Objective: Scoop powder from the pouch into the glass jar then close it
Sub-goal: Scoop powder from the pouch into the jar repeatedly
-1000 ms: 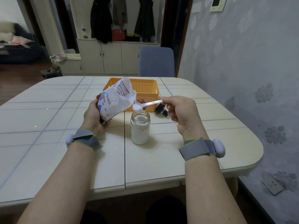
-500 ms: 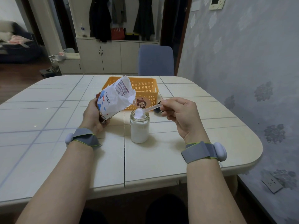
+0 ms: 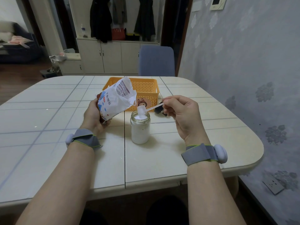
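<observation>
Head view: left hand (image 3: pixel 93 116) grips tilted salt pouch (image 3: pixel 116 98). Right hand (image 3: pixel 181 112) pinches white plastic scoop (image 3: pixel 142 109), bowl tipped in the mouth of the open glass jar (image 3: pixel 140 129), nearly full, upright on tiled table (image 3: pixel 48 119). Orange basket (image 3: pixel 146 88) behind.

left of the frame's centre, the white crinkled plastic pouch (image 3: pixel 116 99) carries three large dark-blue chinese characters, 食用盐, running along its tilted face. above them is a purple-brown block of fine print, too small to read. the orange perforated plastic basket (image 3: pixel 146 87) behind it bears a cartoon animal label; any wording on it cannot be made out.
</observation>
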{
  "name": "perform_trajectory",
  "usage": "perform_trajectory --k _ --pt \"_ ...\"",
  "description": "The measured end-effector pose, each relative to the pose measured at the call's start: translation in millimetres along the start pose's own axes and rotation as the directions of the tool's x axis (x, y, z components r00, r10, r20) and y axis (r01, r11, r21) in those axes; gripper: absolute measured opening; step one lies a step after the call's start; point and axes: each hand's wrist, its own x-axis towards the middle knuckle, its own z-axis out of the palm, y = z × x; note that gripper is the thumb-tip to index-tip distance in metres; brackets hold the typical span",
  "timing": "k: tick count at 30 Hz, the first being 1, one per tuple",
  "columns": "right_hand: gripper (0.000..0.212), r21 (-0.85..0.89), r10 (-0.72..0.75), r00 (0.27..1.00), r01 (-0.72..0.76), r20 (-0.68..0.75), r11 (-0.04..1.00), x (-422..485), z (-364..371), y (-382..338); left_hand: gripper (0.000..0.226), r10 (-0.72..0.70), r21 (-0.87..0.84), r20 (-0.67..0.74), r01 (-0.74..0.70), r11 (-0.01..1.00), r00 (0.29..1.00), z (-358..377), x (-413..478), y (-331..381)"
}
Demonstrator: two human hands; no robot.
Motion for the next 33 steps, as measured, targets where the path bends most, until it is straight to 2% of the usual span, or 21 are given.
perform_trajectory --k 12,15,19,21,23,26,28,30,33 --pt "0.013 0.050 -0.022 0.997 0.026 -0.068 0.998 2 7 -16 0.034 0.010 0.002 -0.016 -0.010 1.000 1.000 1 -3 0" --pt "0.014 -0.055 -0.069 0.998 0.069 -0.007 0.996 9 22 -23 0.034 0.015 0.009 -0.016 -0.014 1.000 1.000 1 -2 0" --pt "0.012 -0.205 -0.134 0.981 0.161 0.143 0.965 18 49 -22 0.035 0.013 0.038 0.014 -0.014 0.999 1.000 2 -1 -1" --pt "0.011 -0.336 -0.181 0.951 0.262 0.252 0.905 24 66 -15 0.035 0.017 0.048 0.032 -0.018 0.999 0.999 3 -2 -2" --pt "0.013 -0.475 -0.207 0.911 0.368 0.358 0.800 29 81 -6 0.035 0.015 0.041 0.056 -0.017 0.999 0.998 5 -2 -1" --pt "0.027 -0.687 -0.211 0.859 0.502 0.466 0.525 33 97 10 0.038 0.022 0.019 0.066 -0.023 1.000 0.998 5 -3 0" --pt "0.031 -0.776 -0.169 0.855 0.516 0.490 0.363 35 105 19 0.041 0.042 0.004 0.049 -0.042 0.999 0.998 4 -2 1" --pt "0.034 -0.808 -0.090 0.863 0.497 0.496 0.317 36 106 22 0.042 0.045 0.006 0.032 -0.046 0.999 0.998 4 -3 2" --pt "0.041 -0.768 -0.040 0.847 0.499 0.530 0.401 36 101 13 0.043 0.032 0.030 0.001 -0.032 0.999 0.999 5 -4 3"
